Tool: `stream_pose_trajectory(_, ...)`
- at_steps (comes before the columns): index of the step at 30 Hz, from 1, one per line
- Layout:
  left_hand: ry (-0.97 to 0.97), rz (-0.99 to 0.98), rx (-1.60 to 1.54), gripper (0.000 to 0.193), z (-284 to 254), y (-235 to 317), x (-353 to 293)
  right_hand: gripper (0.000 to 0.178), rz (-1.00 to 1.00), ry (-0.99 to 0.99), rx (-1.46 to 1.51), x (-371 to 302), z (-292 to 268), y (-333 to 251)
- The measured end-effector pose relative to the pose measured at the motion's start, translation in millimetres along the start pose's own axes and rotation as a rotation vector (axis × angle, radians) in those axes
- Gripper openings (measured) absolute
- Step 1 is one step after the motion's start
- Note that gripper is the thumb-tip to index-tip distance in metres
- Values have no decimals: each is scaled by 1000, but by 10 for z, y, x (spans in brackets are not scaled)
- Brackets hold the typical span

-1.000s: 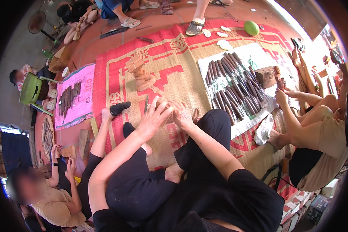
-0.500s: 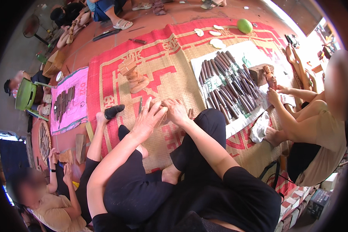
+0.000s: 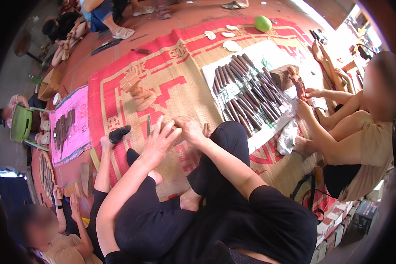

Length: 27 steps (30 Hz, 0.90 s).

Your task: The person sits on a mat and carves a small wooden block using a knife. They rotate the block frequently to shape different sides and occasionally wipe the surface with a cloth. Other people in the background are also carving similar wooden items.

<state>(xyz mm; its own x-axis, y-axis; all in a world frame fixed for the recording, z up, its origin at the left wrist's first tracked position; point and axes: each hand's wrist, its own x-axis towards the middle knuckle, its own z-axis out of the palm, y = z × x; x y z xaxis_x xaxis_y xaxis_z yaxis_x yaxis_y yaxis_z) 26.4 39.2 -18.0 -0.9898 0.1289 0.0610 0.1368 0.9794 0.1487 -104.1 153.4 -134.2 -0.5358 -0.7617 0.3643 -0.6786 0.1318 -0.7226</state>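
My left hand (image 3: 157,143) is over the mat in front of my crossed legs, its fingers stretched and apart. Close by on the right, my right hand (image 3: 190,131) has its fingers bent around something brownish, mostly hidden between the hands. A thin grey tool (image 3: 148,125) shows beside my left fingers; whether it is held or lies on the mat is unclear. Beyond my hands stands a light wooden carving (image 3: 138,92) with a blocky top. To the right, many dark-handled carving tools (image 3: 248,94) lie in rows on a white cloth (image 3: 210,72).
A red and straw-coloured mat (image 3: 171,66) covers the floor. At right, a person holds a wooden figure (image 3: 297,83) near a wood block (image 3: 284,77). A pink cloth (image 3: 77,141) with tools and another seated person are at left. A green fruit (image 3: 263,23) lies at the far edge.
The whole view has shifted, so things appear farther left. My hands stay close together over the same spot. The person on the right has tilted the wooden figure and moved a hand on it.
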Motion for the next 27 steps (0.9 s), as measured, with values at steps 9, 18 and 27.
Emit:
stream_pose_trajectory(9,-6,-18,-20,86,18,44,-5,26,152,-59,-42,15,44,22)
stream_pose_trajectory(18,-3,-32,-18,80,-15,53,-15,23,132,-59,-58,7,28,-26)
stream_pose_trajectory(27,16,-37,-40,82,21,54,16,21,84,41,-85,-8,63,31)
